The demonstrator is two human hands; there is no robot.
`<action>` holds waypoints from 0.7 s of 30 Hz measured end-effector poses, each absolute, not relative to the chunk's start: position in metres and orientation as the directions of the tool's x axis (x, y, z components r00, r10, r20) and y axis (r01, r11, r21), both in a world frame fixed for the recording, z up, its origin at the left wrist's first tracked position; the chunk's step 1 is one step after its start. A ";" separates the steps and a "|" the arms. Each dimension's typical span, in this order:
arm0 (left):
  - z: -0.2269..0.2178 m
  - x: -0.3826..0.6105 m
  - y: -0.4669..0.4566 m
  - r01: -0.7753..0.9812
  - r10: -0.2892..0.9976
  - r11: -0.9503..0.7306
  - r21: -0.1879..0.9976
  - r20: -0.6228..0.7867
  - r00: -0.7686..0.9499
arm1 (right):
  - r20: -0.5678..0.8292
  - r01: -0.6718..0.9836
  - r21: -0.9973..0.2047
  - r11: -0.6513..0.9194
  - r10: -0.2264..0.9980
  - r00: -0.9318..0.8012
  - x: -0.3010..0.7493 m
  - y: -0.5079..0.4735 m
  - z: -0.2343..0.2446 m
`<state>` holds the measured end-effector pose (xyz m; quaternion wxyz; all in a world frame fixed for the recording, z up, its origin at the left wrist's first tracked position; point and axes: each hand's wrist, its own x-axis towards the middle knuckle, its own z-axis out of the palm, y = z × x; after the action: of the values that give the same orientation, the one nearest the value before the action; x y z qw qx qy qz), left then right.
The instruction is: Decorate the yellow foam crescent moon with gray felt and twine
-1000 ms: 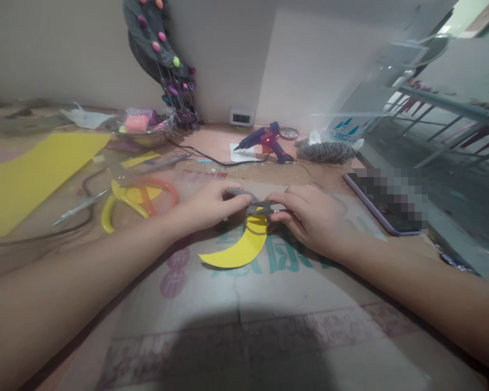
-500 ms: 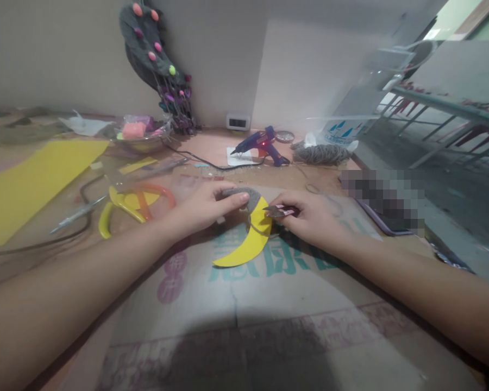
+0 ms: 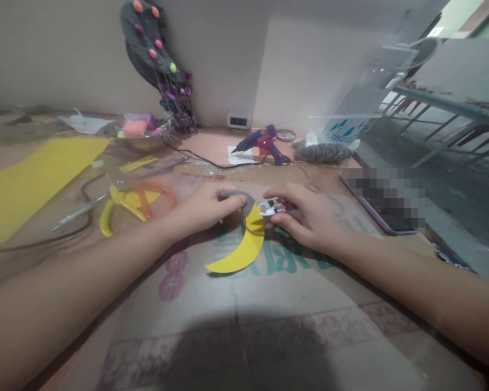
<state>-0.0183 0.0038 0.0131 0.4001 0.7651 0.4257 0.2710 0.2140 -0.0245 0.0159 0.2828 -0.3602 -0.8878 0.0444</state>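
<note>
My left hand pinches the upper end of a yellow crescent-shaped cutout between thumb and fingers. Grey yarn is wrapped around that end, and a loose strand crosses the yellow part lower down. In my right hand are small thread snips, their metal blades pointing left at the crescent's right edge. Whether the blades touch the paper or the yarn, I cannot tell. The crescent's lower tip points left above a printed cardboard sheet.
At the back, a blue glue gun with a red light stands beside a grey yarn skein. Scissors with orange and yellow handles, a pen and yellow sheet lie left. A phone lies right.
My right hand has turned and its fingers have spread around the snips, whose blades now catch the light. The crescent has shifted slightly left and down at its lower tip.
</note>
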 end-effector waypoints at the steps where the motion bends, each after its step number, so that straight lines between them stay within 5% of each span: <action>1: 0.014 -0.018 0.004 0.446 0.869 -0.323 0.835 0.075 0.489 | 0.479 0.603 -0.236 0.762 0.632 -0.610 0.214 -0.026 0.017; 8: 0.015 -0.016 0.004 0.463 0.865 -0.361 0.809 0.105 0.491 | 0.508 0.609 0.028 0.793 0.513 -0.692 0.211 -0.029 0.017; 21: 0.013 -0.017 0.005 0.456 0.860 -0.354 0.817 0.091 0.503 | 0.501 0.652 0.123 0.748 0.520 -0.692 0.207 -0.027 0.016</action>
<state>-0.0165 0.0046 0.0129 0.3806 0.7788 0.4223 0.2650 0.2065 -0.0267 0.0159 0.2237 -0.3227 -0.9078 -0.1471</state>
